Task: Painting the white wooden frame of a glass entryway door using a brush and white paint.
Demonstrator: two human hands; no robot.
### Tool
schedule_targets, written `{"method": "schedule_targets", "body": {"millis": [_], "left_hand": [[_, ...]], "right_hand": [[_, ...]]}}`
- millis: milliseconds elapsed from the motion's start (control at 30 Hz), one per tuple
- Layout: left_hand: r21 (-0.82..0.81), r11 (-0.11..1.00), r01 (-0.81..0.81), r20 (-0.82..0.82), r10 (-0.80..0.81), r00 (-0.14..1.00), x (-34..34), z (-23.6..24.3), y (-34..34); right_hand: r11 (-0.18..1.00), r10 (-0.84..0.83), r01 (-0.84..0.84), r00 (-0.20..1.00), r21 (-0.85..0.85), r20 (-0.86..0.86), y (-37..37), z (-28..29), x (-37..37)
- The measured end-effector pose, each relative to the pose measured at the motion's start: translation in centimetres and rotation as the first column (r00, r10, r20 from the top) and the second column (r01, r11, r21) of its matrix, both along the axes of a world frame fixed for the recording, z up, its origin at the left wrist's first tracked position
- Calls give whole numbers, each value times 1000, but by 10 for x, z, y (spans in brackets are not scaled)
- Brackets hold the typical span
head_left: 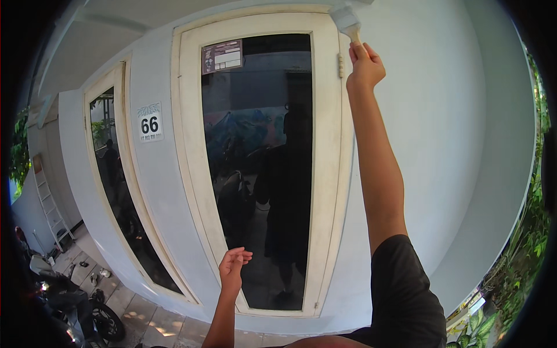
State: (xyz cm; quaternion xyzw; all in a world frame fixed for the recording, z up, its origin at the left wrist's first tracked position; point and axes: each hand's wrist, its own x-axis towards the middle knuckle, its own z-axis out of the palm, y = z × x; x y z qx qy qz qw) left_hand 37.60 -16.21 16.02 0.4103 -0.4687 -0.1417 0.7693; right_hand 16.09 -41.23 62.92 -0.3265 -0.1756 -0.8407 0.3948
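Paintbrush (pixel 348 22) held high at the upper right corner of the cream door (pixel 328 145)

The right hand (pixel 366 64) is up beside the door's upper right edge, its grip closed around the handle of the paintbrush, thumb and fingers pinching it. The broad, pale bristle end points up and slightly left, over the door's top right corner, where the frame meets the pale wall (pixel 423 116); whether the bristles touch the surface cannot be told. A metal hinge (pixel 341 65) sits on the door's right edge, just left of the right wrist. The right arm runs up along the door's right side from a dark sleeve (pixel 400 290).

The left hand (pixel 234 267) is in front of the door's lower left part, its grip loose and half spread, fingers softly bent, nothing seen in it; contact with the door cannot be made out.

The door's dark glass panel (pixel 296 191) mirrors a standing figure and carries a small notice (pixel 222 56) at its upper left. Left of the door are a plaque (pixel 150 122), then a tall narrow window (pixel 110 151); farther left, a ladder (pixel 50 203) leans, and below it stands a motorcycle (pixel 72 301). Well right of the door grows greenery (pixel 522 249)
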Motion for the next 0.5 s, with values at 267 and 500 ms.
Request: {"method": "schedule_targets", "body": {"millis": [267, 500], "left_hand": [[-3, 1000, 0, 6, 0, 1000, 47, 3, -8], [-11, 1000, -3, -6, 3, 1000, 64, 10, -9]], "right_hand": [[913, -407, 405, 909, -43, -89, -5, 31, 89], [884, -465, 458, 883, -90, -73, -14, 49, 114]]}}
